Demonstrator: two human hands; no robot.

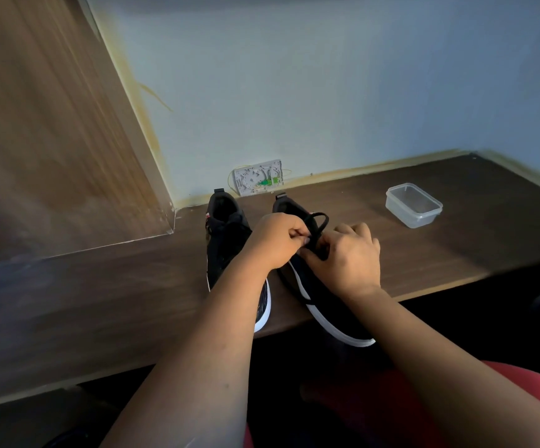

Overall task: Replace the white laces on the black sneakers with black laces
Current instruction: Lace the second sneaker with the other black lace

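The desk (456,240) ran along the pale wall, dark wood, and on it stood two black sneakers side by side, toes toward the person and heels toward the wall. The left shoe (226,240) sat apart from the hands, touched by neither; its lacing was too dark to make out. The right shoe (320,295) lay with its long axis running from the near desk edge, where its toe overhung, back and slightly left to the heel tab. Both hands met over its throat, about midway along that axis.

Off to the right, well apart from the shoes, stood an empty clear tub (413,205). Against the wall behind the shoes was a small white wall box (258,176).

The left hand (275,240) came in from the left side of the right shoe, its fingers curled, pinching the black lace (318,221) at the fingertips. The right hand (348,257) came from the other side, fingers curled too and gripping the same lace lower down, by the tongue. Between and just beyond them a loop of lace stood up toward the heel. So the lace lay directly between the two grips, equally near both hands, and any tightening pull would, I judged, run crosswise to the shoe. No white lace showed anywhere. It looked like the tying of a bow, late in the job.
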